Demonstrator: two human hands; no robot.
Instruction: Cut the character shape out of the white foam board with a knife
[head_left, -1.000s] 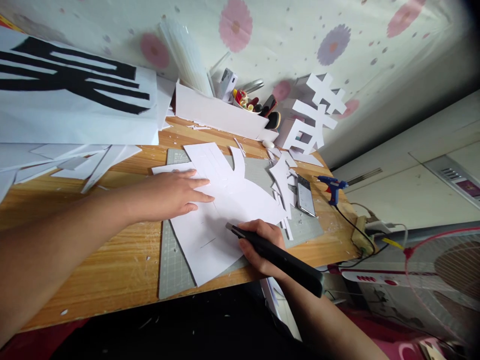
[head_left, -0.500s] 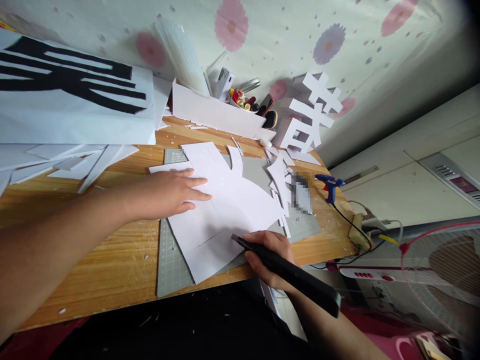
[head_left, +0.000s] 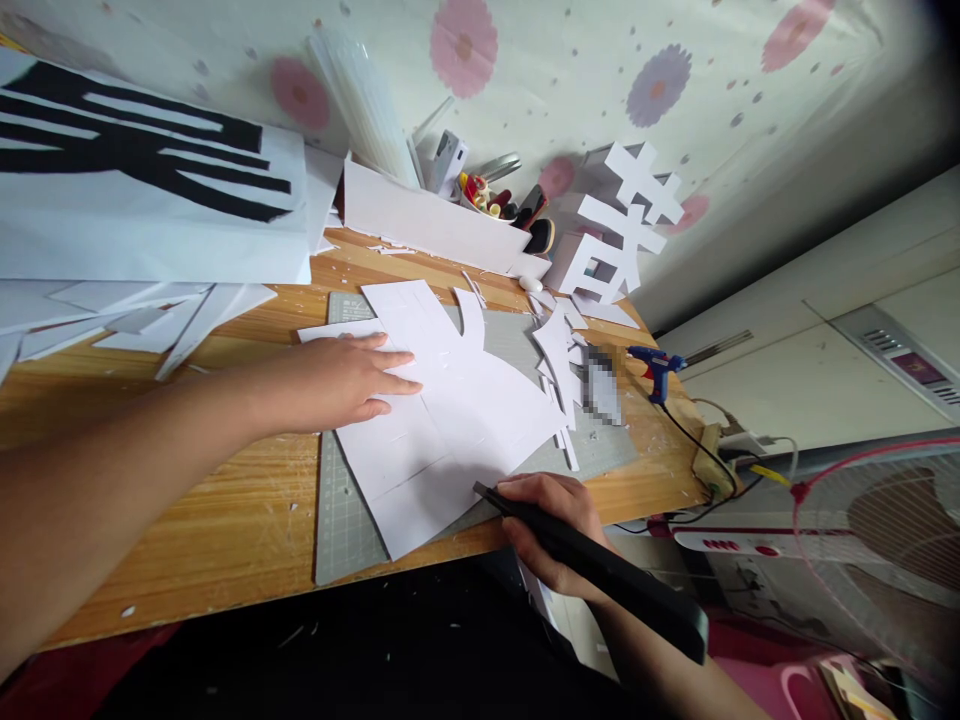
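Note:
My left hand (head_left: 360,380) lies flat with fingers spread on a white foam board sheet (head_left: 450,410), pressing its left part. The sheet has curved cut edges at the top and right, and thin lines show on its face. Under it is a grey cutting mat (head_left: 341,540). My right hand (head_left: 559,520) is closed around a black utility knife (head_left: 622,580). The knife's tip sits just over the sheet's lower right edge; I cannot tell whether it touches. Narrow white offcuts (head_left: 559,370) lie on the mat to the right.
A blue glue gun (head_left: 658,370) stands at the table's right end, its cord running to a power strip (head_left: 716,460). White 3D characters (head_left: 615,235) stand at the back right. A sheet with black strokes (head_left: 150,245) and stacked scraps (head_left: 150,320) occupy the left. A fan (head_left: 892,530) is at right.
My right hand and the knife have shifted slightly right and down, toward the sheet's lower right edge. My left hand stays in place on the sheet.

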